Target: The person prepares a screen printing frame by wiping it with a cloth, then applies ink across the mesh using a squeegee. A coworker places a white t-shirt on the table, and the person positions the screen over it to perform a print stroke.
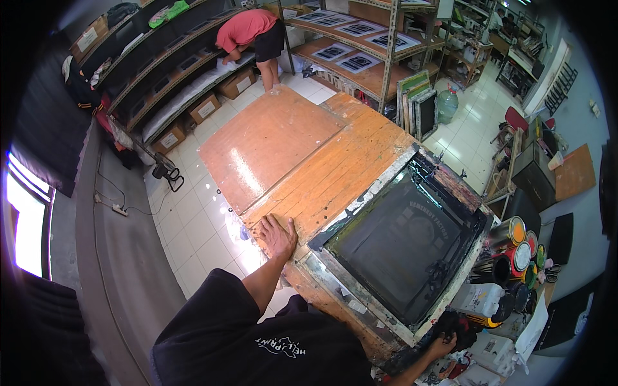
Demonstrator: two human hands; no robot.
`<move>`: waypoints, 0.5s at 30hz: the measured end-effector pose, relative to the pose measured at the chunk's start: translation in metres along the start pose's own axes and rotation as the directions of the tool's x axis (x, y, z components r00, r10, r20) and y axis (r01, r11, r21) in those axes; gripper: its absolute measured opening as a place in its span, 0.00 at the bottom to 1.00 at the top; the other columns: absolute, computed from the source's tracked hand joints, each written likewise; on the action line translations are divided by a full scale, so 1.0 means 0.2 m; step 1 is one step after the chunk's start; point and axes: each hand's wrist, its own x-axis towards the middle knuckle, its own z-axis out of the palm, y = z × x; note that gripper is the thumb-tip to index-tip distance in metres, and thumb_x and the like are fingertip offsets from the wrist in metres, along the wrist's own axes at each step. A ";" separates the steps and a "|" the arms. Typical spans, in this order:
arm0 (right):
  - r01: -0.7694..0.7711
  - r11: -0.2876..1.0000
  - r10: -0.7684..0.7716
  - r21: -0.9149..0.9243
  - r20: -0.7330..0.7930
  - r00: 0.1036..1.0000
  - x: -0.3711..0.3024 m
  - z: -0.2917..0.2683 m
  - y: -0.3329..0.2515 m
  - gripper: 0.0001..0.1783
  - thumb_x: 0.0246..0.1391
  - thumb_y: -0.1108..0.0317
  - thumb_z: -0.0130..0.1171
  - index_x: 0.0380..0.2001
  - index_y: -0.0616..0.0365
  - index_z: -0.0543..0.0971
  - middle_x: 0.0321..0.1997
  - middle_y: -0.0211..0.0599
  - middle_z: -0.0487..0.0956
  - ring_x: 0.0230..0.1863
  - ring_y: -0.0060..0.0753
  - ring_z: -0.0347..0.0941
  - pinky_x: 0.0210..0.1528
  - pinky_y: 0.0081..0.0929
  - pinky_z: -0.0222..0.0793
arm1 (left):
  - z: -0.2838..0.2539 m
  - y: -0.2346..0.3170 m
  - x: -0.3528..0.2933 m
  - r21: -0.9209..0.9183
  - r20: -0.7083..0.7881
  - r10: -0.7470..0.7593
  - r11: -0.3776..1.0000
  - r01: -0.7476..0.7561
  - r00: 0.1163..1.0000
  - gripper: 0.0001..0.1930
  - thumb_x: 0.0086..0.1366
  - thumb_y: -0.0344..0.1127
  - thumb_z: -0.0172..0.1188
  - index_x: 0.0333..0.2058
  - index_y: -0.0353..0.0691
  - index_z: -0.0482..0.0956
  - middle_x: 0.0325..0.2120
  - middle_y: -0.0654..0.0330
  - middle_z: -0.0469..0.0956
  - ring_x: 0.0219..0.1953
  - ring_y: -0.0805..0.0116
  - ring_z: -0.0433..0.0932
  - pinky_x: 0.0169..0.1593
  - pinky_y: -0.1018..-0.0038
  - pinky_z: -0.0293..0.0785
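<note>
My left hand [277,238] lies flat with its fingers spread on the worn wooden tabletop [302,186], at the left corner of a screen-printing frame [320,262]. The frame rests on the table, its dark mesh [386,257] bearing a faint design and smears of black ink along the edges. At the frame's near right corner, my right hand [441,346] has its fingers curled against a dark, crumpled-looking thing [456,323]. What exactly it grips there is too dark to make out.
Ink cans [515,231] and white plastic containers [479,299] crowd the right side. A brown board [270,141] covers the table's far left. Beyond it, a person in a red shirt [248,31] bends at a shelf. Printed sheets [357,62] lie on racks; several frames [418,106] lean nearby.
</note>
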 end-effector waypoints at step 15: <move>-0.058 0.997 0.060 -0.044 0.035 0.998 0.00 -0.01 -0.01 0.26 0.49 0.76 0.66 0.54 0.59 0.76 0.44 0.36 0.75 0.40 0.32 0.70 0.44 0.29 0.67 | -0.01 0.00 0.00 0.001 -0.005 0.000 1.000 0.000 1.000 0.39 0.68 0.58 0.51 0.64 0.29 0.58 0.66 0.37 0.54 0.70 0.39 0.49 0.68 0.44 0.46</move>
